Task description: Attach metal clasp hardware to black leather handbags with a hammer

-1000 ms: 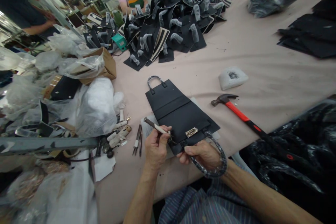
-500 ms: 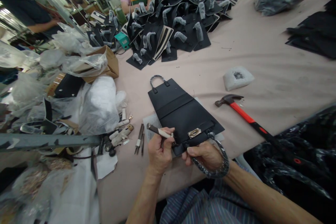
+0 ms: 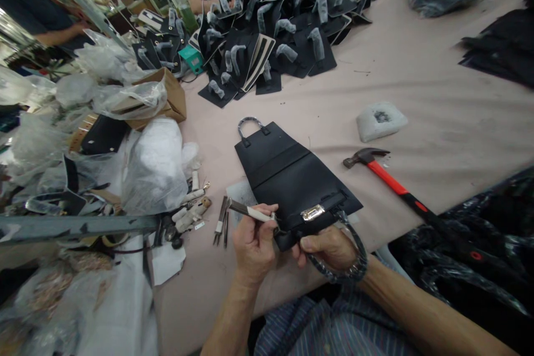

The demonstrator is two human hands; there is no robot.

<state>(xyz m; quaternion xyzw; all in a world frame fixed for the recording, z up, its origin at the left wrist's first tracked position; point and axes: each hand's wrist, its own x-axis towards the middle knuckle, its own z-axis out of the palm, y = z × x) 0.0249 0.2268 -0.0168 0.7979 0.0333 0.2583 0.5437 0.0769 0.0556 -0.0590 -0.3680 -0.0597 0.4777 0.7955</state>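
A flat black bag panel [image 3: 287, 175] with a small handle at its far end and a metal clasp [image 3: 312, 212] near me lies on the pale table [image 3: 417, 100]. My left hand [image 3: 254, 245] is closed round a thin tool with a white grip [image 3: 254, 213], its tip at the panel's near left edge. My right hand [image 3: 327, 247] pinches the panel's near edge, with the wrapped handle loop [image 3: 354, 267] around it.
A red-handled hammer [image 3: 387, 178] and a white block [image 3: 380, 120] lie to the right. Small tools [image 3: 221, 219], plastic bags [image 3: 154, 164] and a cardboard box [image 3: 173, 100] crowd the left. A heap of black panels [image 3: 275, 33] fills the far table, where other people stand.
The tool in my left hand has tilted flatter and its tip moved toward the panel's edge. Both hands stay at the near edge.
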